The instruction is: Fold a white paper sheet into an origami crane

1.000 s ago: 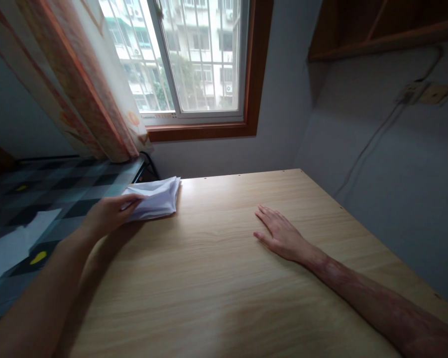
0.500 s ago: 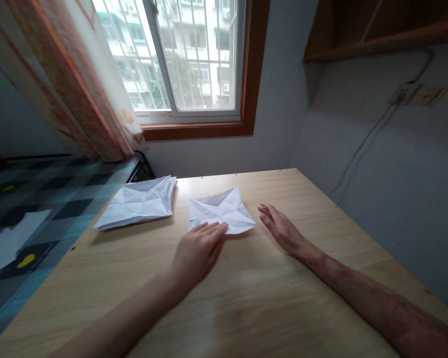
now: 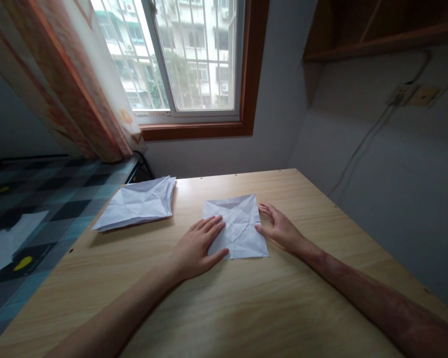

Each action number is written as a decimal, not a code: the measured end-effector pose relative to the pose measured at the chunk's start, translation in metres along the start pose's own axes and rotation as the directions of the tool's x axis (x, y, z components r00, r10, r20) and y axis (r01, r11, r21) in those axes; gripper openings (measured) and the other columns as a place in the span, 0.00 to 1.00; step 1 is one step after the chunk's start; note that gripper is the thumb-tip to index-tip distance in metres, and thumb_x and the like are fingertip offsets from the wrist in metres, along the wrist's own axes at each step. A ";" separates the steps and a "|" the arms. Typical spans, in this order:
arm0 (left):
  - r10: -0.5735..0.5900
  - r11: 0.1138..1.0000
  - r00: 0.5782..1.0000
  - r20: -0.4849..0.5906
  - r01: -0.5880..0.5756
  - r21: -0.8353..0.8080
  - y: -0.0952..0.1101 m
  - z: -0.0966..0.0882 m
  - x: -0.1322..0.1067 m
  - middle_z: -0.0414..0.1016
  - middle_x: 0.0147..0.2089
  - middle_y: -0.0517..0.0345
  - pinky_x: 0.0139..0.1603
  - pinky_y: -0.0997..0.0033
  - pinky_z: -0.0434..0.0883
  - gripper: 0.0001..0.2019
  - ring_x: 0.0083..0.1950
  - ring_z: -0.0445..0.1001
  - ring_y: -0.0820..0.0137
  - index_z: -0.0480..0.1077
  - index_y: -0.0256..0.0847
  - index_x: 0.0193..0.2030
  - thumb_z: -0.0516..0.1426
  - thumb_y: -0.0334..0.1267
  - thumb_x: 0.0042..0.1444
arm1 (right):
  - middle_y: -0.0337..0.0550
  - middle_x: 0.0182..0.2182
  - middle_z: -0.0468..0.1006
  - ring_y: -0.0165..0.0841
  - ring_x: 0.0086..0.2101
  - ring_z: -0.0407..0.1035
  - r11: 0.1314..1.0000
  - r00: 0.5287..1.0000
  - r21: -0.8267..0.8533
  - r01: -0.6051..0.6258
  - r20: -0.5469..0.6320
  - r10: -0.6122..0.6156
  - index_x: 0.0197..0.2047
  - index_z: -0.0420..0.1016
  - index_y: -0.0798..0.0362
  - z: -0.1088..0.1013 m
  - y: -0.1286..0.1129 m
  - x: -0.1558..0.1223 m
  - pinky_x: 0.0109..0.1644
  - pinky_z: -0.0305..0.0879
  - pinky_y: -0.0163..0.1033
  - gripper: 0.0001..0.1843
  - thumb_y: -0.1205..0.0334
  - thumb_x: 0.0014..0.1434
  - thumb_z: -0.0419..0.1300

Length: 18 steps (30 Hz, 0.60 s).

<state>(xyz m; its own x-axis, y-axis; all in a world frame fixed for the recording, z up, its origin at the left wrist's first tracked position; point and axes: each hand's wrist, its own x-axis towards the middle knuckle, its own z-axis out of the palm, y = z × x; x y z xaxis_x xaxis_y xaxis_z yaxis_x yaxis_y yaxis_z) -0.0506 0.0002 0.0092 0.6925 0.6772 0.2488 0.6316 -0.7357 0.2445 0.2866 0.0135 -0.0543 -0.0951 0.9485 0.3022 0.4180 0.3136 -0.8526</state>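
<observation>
A creased, roughly square sheet of white paper lies on the wooden table between my hands. My left hand rests on its left side, open, with the thumb apart from the fingers. At the right edge of the paper is my right hand, open, thumb and fingers apart at the paper's border. Its fingertips touch or nearly touch that edge.
A stack of creased white papers sits at the table's far left. Left of the table, a bed with a checked cover holds more white paper. Walls stand behind and to the right, with a window ahead.
The paper has shifted right and toward me, turning squarer to the table. My left hand has spread its fingers over it, and my right thumb and fingers have parted at its right edge.
</observation>
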 end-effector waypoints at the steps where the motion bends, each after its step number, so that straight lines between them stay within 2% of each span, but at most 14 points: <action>1: 0.001 1.000 1.000 0.021 -0.001 -0.002 -0.001 0.000 0.000 0.67 0.80 0.42 0.78 0.38 0.65 0.35 0.79 0.67 0.44 0.67 0.44 0.77 0.62 0.58 0.69 | 0.57 0.68 0.78 0.51 0.67 0.74 1.000 1.000 0.022 -0.002 0.007 0.002 0.73 0.68 0.49 0.000 0.000 0.002 0.75 0.69 0.61 0.44 0.57 0.57 0.78; 6: -0.001 1.000 0.999 0.049 0.001 0.001 0.008 -0.003 -0.001 0.74 0.72 0.44 0.70 0.40 0.71 0.30 0.69 0.74 0.46 0.72 0.47 0.72 0.60 0.60 0.70 | 0.57 0.69 0.77 0.50 0.68 0.73 0.990 0.997 0.132 -0.052 0.069 0.043 0.73 0.68 0.50 0.004 -0.008 0.015 0.74 0.69 0.58 0.47 0.61 0.54 0.79; 9: 0.024 1.000 0.999 0.025 -0.024 0.006 0.007 0.000 -0.001 0.76 0.69 0.43 0.68 0.40 0.72 0.30 0.65 0.75 0.47 0.71 0.48 0.72 0.60 0.59 0.70 | 0.55 0.67 0.80 0.48 0.66 0.76 0.966 0.996 0.252 -0.054 0.082 0.034 0.72 0.70 0.50 0.014 -0.014 0.022 0.71 0.73 0.54 0.41 0.63 0.58 0.74; 11: 0.059 0.998 0.998 0.010 -0.059 -0.009 0.003 0.002 -0.002 0.74 0.71 0.43 0.71 0.39 0.69 0.29 0.69 0.73 0.45 0.72 0.49 0.71 0.61 0.58 0.69 | 0.53 0.64 0.82 0.46 0.63 0.79 0.965 0.997 0.259 -0.023 0.077 0.003 0.69 0.73 0.50 0.020 -0.017 0.026 0.70 0.75 0.52 0.36 0.63 0.58 0.73; 15: 0.109 0.992 0.993 0.035 -0.106 -0.072 -0.005 0.001 -0.003 0.65 0.80 0.44 0.79 0.37 0.62 0.25 0.79 0.64 0.45 0.72 0.47 0.67 0.62 0.55 0.69 | 0.49 0.62 0.83 0.45 0.60 0.80 0.989 0.993 0.113 0.099 0.052 -0.106 0.68 0.76 0.47 0.025 -0.020 0.024 0.66 0.77 0.51 0.31 0.64 0.62 0.70; 18: 0.065 0.994 0.997 0.041 -0.061 -0.087 -0.005 -0.001 0.001 0.70 0.77 0.45 0.74 0.41 0.68 0.25 0.75 0.70 0.47 0.71 0.47 0.68 0.61 0.55 0.71 | 0.48 0.57 0.85 0.47 0.57 0.79 0.960 0.968 -0.123 0.250 0.067 -0.243 0.62 0.80 0.46 0.022 -0.027 0.019 0.66 0.74 0.53 0.22 0.65 0.65 0.66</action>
<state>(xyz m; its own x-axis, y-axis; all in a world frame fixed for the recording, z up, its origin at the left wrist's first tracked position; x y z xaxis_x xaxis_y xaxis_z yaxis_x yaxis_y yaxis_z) -0.0537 0.0044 0.0093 0.7459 0.6268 0.2251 0.5553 -0.7719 0.3095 0.2540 0.0243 -0.0351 -0.2540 0.8446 0.4714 0.4889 0.5326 -0.6908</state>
